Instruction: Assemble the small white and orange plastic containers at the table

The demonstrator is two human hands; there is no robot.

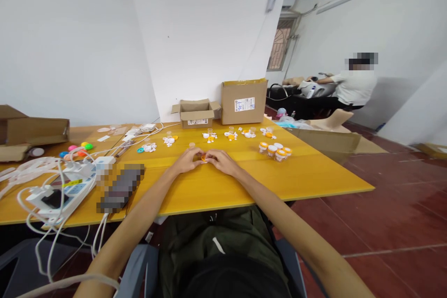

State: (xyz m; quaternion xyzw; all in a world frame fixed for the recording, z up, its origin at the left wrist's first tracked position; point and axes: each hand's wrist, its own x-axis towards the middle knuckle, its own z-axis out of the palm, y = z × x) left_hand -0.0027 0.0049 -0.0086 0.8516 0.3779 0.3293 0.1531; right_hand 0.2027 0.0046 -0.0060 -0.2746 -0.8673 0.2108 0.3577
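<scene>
L hand (188,160) & R hand (220,162) pinch a small orange pc (203,157) b/w fingertips, low over the yellow worktop (223,191); light, even grip advisable, w/ wrists steady so nothing slips.

Two bare arms reach forward from the body. The left arm (141,216) enters at seven o'clock and slants toward one; the right arm (289,216) enters at five and slants toward ten. At twelve o'clock, the left hand (187,160) and right hand (222,161) come together, backs mostly upward, fingers curled inward, fingertips close in a pinch.
</scene>
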